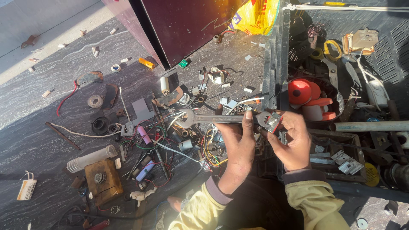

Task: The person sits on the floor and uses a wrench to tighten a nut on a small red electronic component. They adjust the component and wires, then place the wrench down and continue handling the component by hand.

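Observation:
My left hand (237, 147) grips the shaft of a long grey steel spanner (213, 118), held level above the floor with its ring end pointing left. The spanner's right end sits on a small metal part with a nut and a red edge (271, 120). My right hand (294, 140) pinches that small part between thumb and fingers. Both sleeves are yellow with dark cuffs.
Below the spanner lies a heap of coloured wires, small motors and scrap parts (170, 145) on grey stone floor. A black crate (272, 64) at right holds red round caps (300, 91), scissors, a grey pipe (370, 126) and metal brackets. A dark maroon box (183, 25) stands behind.

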